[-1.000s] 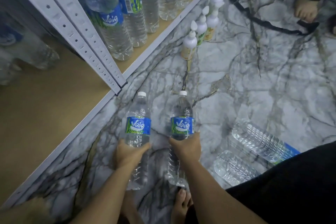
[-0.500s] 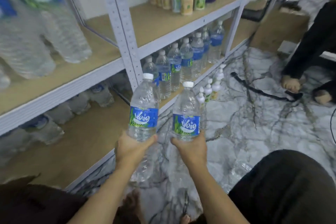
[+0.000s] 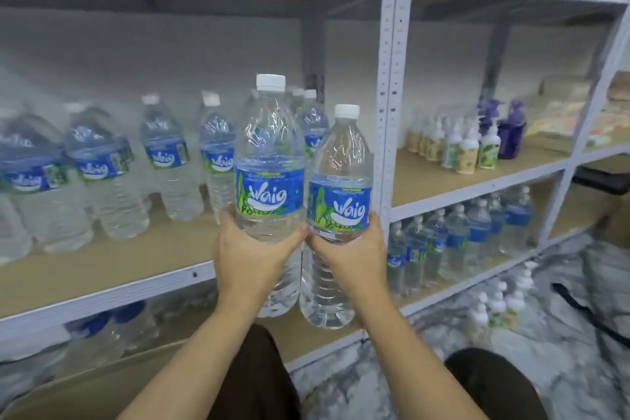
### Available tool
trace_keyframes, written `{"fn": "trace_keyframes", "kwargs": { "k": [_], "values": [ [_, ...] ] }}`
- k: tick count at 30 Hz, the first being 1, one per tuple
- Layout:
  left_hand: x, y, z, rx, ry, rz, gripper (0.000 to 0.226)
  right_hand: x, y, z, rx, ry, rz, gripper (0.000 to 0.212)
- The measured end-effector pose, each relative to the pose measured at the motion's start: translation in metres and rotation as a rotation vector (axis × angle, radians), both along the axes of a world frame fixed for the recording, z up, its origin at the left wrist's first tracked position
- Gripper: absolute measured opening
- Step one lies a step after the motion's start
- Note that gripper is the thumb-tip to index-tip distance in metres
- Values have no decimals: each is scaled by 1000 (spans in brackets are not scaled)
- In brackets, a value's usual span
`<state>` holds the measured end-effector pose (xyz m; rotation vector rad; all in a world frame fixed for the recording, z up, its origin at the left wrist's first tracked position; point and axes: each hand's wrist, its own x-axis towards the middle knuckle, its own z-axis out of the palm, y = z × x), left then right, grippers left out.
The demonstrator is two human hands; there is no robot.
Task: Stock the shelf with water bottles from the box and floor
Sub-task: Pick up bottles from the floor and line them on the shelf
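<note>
I hold two clear water bottles with white caps and blue labels upright, side by side, in front of the grey shelf unit. My left hand (image 3: 250,257) grips the left bottle (image 3: 269,164) around its middle. My right hand (image 3: 351,257) grips the right bottle (image 3: 342,181) the same way, a little lower. Both bottles hang in the air just in front of the middle shelf board (image 3: 112,266), where several identical bottles (image 3: 167,160) stand in a row at the back.
A grey upright post (image 3: 390,95) stands just right of the held bottles. Small lotion bottles (image 3: 467,147) sit on the right middle shelf, more water bottles (image 3: 456,242) below them. Small white bottles (image 3: 497,303) and a black strap (image 3: 586,312) lie on the marble floor.
Both hands have lifted the two bottles from floor level up to the height of the middle shelf, and my view has swung up from the floor to face the shelves.
</note>
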<state>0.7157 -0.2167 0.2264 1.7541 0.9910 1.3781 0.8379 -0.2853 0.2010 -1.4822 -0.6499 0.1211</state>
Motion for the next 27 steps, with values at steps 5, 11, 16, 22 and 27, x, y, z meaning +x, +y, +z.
{"fn": "trace_keyframes", "kwargs": {
  "k": [5, 11, 16, 22, 27],
  "values": [
    [-48, 46, 31, 64, -24, 203, 80, -44, 65, 35, 34, -84, 164, 80],
    [-91, 107, 28, 35, -75, 348, 90, -84, 138, 44, 42, -127, 350, 81],
    [-111, 151, 15, 14, -97, 450, 93, -104, 197, 28, 50, -172, 387, 82],
    [-122, 194, 2, -9, -132, 487, 80, -115, 247, 15, 59, -162, 426, 79],
    [-124, 213, 1, 8, -141, 504, 88, -115, 284, 16, 96, -139, 409, 80]
  ]
}}
